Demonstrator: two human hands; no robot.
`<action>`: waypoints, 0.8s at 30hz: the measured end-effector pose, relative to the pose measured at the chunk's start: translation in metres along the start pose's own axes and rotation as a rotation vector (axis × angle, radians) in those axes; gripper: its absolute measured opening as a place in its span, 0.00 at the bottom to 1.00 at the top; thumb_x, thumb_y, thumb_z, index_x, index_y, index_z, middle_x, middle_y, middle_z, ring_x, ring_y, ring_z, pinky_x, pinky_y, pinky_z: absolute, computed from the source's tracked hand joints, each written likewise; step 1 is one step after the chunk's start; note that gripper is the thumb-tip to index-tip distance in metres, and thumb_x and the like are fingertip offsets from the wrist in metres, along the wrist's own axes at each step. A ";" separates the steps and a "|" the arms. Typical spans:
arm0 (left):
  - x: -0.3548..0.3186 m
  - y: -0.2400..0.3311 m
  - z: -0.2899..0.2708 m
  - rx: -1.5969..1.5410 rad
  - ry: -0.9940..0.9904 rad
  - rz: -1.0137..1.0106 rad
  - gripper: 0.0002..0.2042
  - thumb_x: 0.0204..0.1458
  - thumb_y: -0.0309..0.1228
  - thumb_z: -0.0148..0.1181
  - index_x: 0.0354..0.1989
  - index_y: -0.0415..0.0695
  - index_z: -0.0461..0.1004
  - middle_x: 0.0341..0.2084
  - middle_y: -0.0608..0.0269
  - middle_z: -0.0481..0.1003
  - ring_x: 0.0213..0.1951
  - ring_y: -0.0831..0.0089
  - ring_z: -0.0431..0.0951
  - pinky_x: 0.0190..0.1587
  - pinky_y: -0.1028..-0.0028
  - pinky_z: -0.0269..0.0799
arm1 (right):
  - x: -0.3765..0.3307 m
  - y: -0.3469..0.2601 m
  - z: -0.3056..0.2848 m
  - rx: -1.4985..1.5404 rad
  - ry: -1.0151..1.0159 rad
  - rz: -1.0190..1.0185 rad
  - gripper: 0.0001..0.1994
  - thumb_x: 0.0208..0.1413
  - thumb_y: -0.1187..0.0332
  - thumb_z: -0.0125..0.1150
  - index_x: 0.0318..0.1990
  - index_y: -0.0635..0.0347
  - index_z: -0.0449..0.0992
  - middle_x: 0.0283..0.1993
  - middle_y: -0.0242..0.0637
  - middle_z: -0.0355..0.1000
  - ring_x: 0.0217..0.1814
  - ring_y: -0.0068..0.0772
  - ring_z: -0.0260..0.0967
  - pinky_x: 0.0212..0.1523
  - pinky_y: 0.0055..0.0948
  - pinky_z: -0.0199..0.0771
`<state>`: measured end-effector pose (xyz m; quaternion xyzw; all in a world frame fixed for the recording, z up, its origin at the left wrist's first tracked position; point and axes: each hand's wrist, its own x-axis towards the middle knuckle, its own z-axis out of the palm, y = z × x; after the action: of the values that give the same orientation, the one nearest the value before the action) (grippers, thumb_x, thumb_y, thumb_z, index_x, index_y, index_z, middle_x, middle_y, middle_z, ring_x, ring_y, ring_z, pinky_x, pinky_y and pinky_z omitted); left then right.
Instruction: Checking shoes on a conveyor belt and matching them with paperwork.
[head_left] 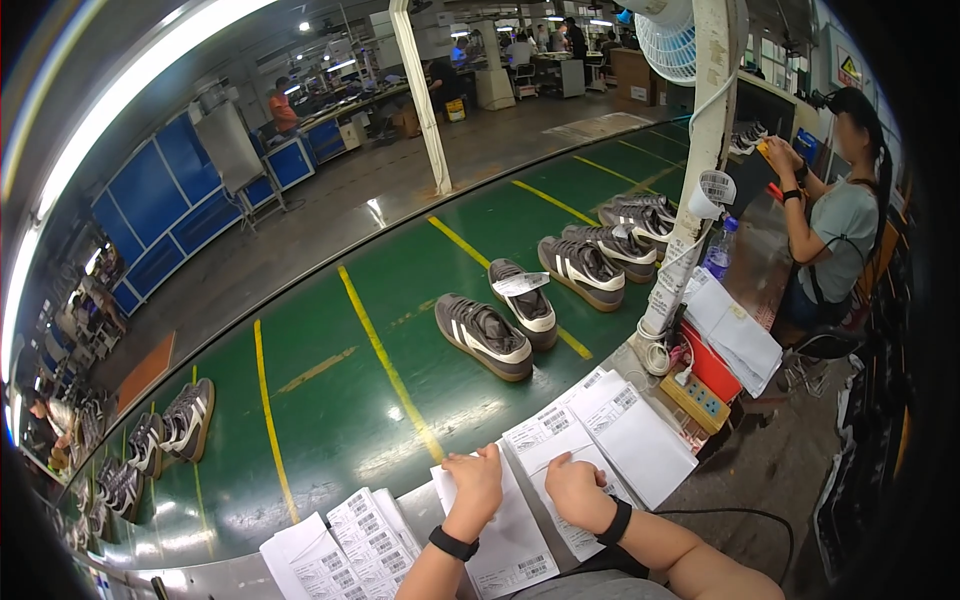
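Free passage crosses the green belt [320, 420] between the left-end shoes [188, 420] and the middle pair [492, 330]; paper stacks [640, 440] line its near edge, a white post [712, 90] blocking farther right.

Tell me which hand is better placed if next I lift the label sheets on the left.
Left hand, probably: it is nearer the label sheets; the right hand is farther, over other papers.

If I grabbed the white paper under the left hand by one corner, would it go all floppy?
Probably: the white paper looks thin and wide, so it would likely sag. Pushed, it might slide rather than roll, since it lies flat below the left hand.
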<state>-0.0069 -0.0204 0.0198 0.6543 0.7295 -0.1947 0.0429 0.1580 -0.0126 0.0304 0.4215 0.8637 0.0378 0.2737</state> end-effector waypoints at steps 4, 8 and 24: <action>0.001 -0.002 0.002 -0.007 0.010 0.016 0.43 0.26 0.31 0.79 0.53 0.35 0.60 0.43 0.26 0.74 0.53 0.37 0.74 0.51 0.43 0.66 | 0.001 -0.001 0.003 -0.026 0.016 -0.003 0.29 0.52 0.71 0.55 0.58 0.85 0.58 0.25 0.60 0.75 0.28 0.51 0.79 0.21 0.46 0.78; -0.001 -0.001 -0.003 -0.008 0.008 0.026 0.41 0.27 0.31 0.78 0.53 0.34 0.60 0.43 0.26 0.74 0.52 0.36 0.74 0.51 0.42 0.66 | 0.002 0.000 0.002 -0.042 -0.002 -0.008 0.29 0.52 0.71 0.55 0.58 0.85 0.58 0.26 0.60 0.75 0.28 0.50 0.79 0.21 0.45 0.78; 0.003 -0.002 0.013 -0.035 0.081 0.026 0.20 0.49 0.30 0.57 0.50 0.35 0.64 0.44 0.17 0.70 0.49 0.29 0.74 0.50 0.36 0.65 | -0.001 -0.003 0.004 -0.199 0.112 0.007 0.33 0.46 0.66 0.61 0.55 0.86 0.62 0.20 0.45 0.75 0.19 0.40 0.76 0.18 0.40 0.74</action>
<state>-0.0120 -0.0224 0.0071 0.6701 0.7255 -0.1547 0.0276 0.1580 -0.0159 0.0261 0.3925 0.8681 0.1480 0.2652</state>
